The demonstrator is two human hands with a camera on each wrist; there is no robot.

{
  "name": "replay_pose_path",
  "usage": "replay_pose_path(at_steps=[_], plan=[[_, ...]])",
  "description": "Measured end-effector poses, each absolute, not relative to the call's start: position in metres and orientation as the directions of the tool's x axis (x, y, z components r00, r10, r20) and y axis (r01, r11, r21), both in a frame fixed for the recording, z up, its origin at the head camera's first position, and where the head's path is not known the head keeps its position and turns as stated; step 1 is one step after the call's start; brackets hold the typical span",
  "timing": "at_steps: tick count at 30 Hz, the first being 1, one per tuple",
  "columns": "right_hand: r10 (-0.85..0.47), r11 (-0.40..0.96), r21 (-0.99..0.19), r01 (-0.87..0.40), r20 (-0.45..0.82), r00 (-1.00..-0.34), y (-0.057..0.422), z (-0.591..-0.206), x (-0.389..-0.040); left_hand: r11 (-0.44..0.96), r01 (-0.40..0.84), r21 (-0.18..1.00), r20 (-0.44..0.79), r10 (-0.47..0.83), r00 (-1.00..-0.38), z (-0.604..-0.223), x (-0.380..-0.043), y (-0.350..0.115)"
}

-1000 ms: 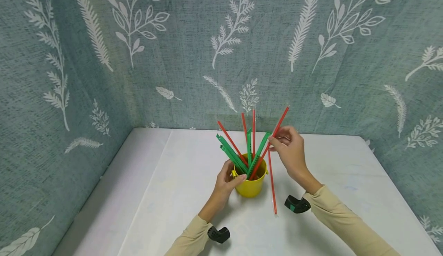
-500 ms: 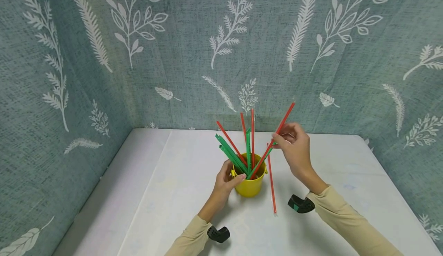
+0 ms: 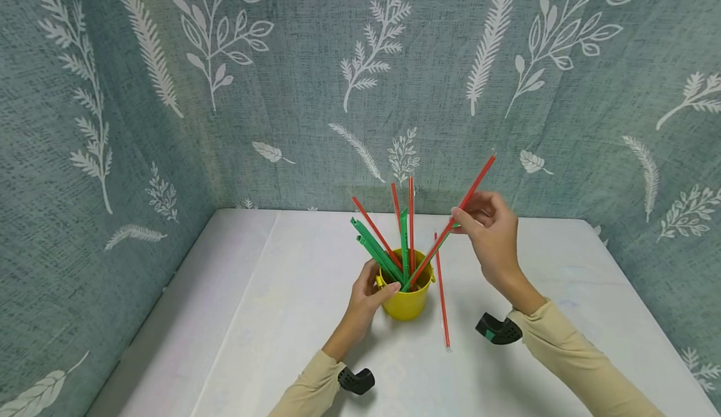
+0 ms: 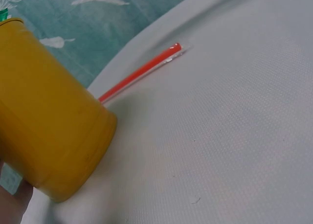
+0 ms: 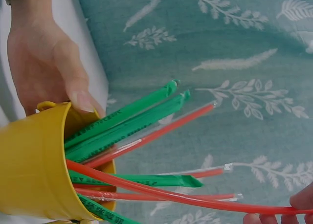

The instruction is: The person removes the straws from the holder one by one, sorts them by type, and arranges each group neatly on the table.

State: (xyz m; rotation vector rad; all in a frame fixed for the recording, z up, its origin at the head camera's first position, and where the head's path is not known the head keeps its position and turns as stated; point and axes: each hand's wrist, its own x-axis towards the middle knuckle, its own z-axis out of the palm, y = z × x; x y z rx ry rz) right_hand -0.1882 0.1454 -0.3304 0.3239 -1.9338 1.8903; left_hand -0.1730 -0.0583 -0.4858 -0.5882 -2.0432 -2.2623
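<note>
A small yellow bucket stands on the table, holding several red straws in clear wrappers and several green-wrapped straws. My left hand grips the bucket's left side, its thumb at the rim. To the upper right, my right hand pinches a red straw that slants up out of the bucket. In the right wrist view this straw bends slightly, its lower end inside the bucket. A green straw also leans toward the right hand, partly hidden; whether the fingers hold it too is unclear.
Another wrapped red straw lies on the white table just right of the bucket. Leaf-patterned cloth rises behind the table and along its sides.
My right hand has moved up and to the right, drawing the red straw outward from the bucket. The leaning green straw has tipped lower to the right. My left hand and the bucket stay put.
</note>
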Motion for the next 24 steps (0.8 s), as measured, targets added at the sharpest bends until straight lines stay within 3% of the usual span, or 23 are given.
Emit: replay_pose_path(at_steps=[24], plan=[[0.176,-0.127,-0.831,-0.542,0.519,-0.836,0.168,-0.296,-0.176,-0.144,0.218,0.965,0.249,0.254,-0.934,-0.457,-0.159,-0.060]])
